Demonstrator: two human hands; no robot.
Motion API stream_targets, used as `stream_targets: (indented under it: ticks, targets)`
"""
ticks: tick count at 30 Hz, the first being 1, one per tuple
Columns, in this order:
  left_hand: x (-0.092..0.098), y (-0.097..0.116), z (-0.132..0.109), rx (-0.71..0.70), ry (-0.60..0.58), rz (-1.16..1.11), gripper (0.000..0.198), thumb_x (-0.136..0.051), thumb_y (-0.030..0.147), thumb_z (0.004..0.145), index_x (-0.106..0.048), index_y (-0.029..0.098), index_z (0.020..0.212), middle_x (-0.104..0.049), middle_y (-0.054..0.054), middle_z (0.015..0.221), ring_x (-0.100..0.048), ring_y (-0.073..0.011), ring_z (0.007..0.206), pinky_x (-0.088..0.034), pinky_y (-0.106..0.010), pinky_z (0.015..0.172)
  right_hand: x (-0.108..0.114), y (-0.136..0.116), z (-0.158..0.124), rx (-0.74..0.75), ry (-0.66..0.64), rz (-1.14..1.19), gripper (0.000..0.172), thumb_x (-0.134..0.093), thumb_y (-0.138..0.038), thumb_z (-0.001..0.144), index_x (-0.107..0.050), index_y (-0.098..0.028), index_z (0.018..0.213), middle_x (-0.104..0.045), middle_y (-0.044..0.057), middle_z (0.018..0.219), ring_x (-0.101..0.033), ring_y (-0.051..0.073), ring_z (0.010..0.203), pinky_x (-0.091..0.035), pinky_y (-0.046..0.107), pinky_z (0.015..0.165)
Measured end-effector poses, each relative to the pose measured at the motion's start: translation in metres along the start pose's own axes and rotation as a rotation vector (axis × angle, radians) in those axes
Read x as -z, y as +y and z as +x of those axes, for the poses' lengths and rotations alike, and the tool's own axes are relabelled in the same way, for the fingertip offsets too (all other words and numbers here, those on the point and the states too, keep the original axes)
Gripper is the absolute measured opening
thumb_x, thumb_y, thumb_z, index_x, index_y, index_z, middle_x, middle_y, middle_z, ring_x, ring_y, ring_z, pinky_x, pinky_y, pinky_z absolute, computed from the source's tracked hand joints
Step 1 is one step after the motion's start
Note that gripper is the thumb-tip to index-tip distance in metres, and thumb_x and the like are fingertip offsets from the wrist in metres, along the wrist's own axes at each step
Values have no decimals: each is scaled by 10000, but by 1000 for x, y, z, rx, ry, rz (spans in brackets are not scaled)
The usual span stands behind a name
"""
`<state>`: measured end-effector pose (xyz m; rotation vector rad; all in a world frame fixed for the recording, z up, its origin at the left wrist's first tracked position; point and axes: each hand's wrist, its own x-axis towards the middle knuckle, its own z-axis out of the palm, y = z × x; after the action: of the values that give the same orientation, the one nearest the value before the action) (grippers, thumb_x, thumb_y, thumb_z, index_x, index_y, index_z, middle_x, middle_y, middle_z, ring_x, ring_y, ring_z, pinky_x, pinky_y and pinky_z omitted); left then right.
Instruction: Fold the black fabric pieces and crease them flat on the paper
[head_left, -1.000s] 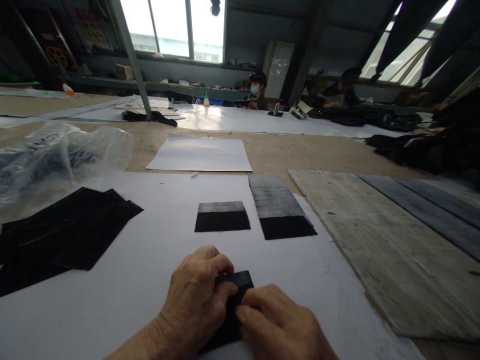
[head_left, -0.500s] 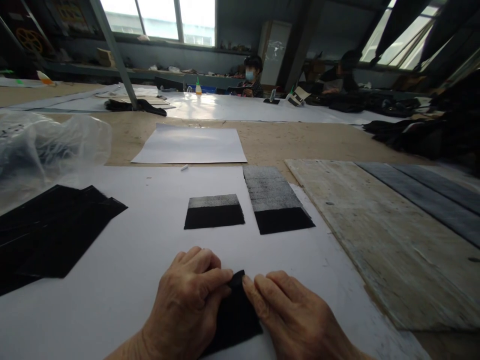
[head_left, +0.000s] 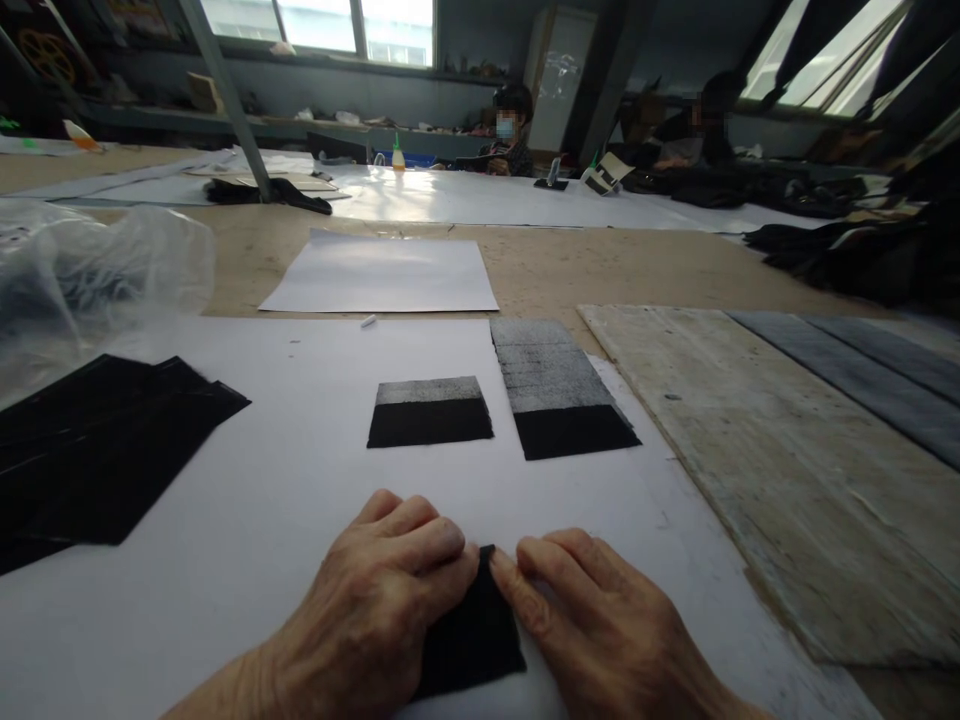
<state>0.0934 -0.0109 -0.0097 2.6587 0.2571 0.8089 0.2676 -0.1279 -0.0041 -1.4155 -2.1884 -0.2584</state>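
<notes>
A: What lies far left?
B: A plastic bag (head_left: 90,270), and nearer, black sheets (head_left: 97,450) on the white paper (head_left: 262,500) that covers the worktop (head_left: 600,270).
A: And the left hand?
B: The left hand (head_left: 375,610) is curled, its fingers pinching the left edge of the black piece (head_left: 469,630). The black piece lies flat on the paper, close in, between both hands.
A: The right hand?
B: The right hand (head_left: 600,630) lies flatter, fingertips pressed on the right edge, almost meeting the left at the top corner.
A: Beyond them?
B: A short stack (head_left: 430,412), then a long stack (head_left: 559,400) just beside it, both black with grey tops. A worn board (head_left: 750,480) lies at the right.
</notes>
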Motion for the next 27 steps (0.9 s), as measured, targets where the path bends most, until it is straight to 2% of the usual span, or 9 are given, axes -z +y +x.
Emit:
stream_targets:
  ticks: [3,11,14,17,21,24,27]
  targets:
    - [1,0,1,-30,-42,21,225,-331,149,941,-557,148,932,-554,-8,725,-427,-146,672,-259,-321,641,1,0,0,-8,1,30,333,-310,-112,899,-562,-37,1104,-604,132,881,-530,224,767,-504,367,605]
    - [0,2,0,-110,-61,120,262,-285,140,957,-547,120,962,-561,-22,758,-431,-161,706,-262,-355,689,1,1,0,-61,38,132,340,-369,-41,835,-548,-30,1124,-574,139,868,-519,217,776,-505,369,648]
    - [0,3,1,-121,-61,133,274,-281,126,955,-543,125,876,-557,-17,756,-436,-157,706,-261,-357,695,2,0,0,-86,33,142,356,-376,-28,820,-553,-48,1129,-567,131,868,-510,212,767,-493,362,643]
    - [-1,4,2,-134,-18,124,291,-296,115,948,-510,135,753,-545,-7,734,-431,-151,697,-262,-352,694,1,-1,3,-43,46,89,358,-351,-54,840,-549,-47,1139,-570,131,862,-506,216,755,-481,358,604]
    - [-1,4,4,-147,11,120,312,-295,114,950,-493,137,709,-536,2,712,-432,-147,691,-262,-354,705,-2,0,7,-5,-3,58,340,-335,-56,859,-542,-23,1127,-593,126,882,-491,212,735,-461,345,580]
    - [5,3,3,-141,9,151,307,-299,137,963,-532,128,762,-546,2,709,-448,-144,680,-265,-360,708,0,1,8,30,-60,1,329,-322,-42,868,-555,-33,1100,-610,111,929,-495,198,729,-436,325,567]
    - [16,-2,-3,-123,3,168,253,-330,145,964,-579,115,931,-565,-10,737,-460,-147,687,-278,-355,698,2,2,9,58,-82,-18,345,-270,-41,894,-583,-45,1041,-615,108,956,-514,201,773,-427,334,606]
